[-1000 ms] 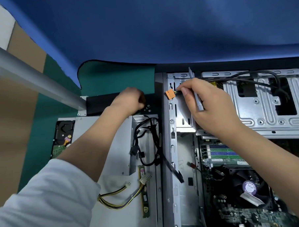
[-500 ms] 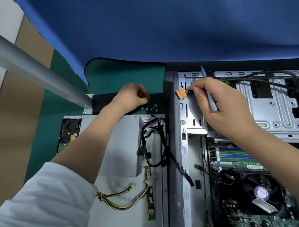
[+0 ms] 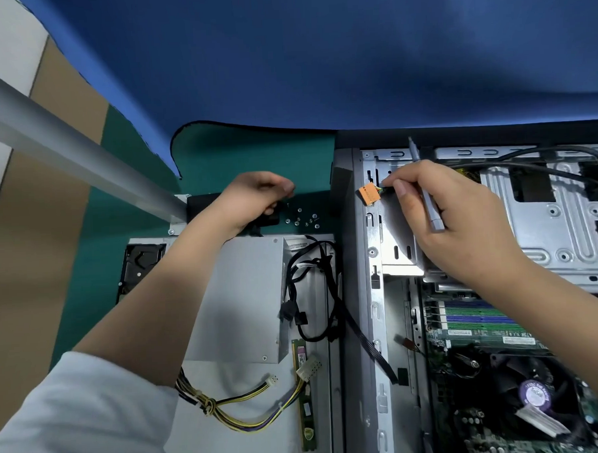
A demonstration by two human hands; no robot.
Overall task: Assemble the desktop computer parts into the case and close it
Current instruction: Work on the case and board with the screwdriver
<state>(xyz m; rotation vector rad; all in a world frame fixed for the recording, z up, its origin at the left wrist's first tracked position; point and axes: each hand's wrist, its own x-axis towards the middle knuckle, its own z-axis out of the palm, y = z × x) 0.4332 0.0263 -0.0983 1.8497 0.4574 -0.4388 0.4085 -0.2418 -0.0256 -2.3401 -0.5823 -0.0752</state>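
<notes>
Case (image 3: 374,291) open, right hand (image 3: 461,215) pinching orange connector (image 3: 370,193) wires, left hand (image 3: 255,197) curled above screws (image 3: 302,220).

printed labels on RAM stick (image 3: 305,394) and fan hub (image 3: 536,394), none legible

A repair workbench: green mat (image 3: 253,153), loose screws (image 3: 302,219), open computer case (image 3: 372,291).

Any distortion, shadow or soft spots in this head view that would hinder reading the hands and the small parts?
Head view: wide-angle bending curves the blue backdrop edge; lighting is even; the left hand shades the green mat near the loose silver screws; the right hand, the small orange connector and the grey screwdriver read clearly; print on the green memory stick is too soft.
</notes>
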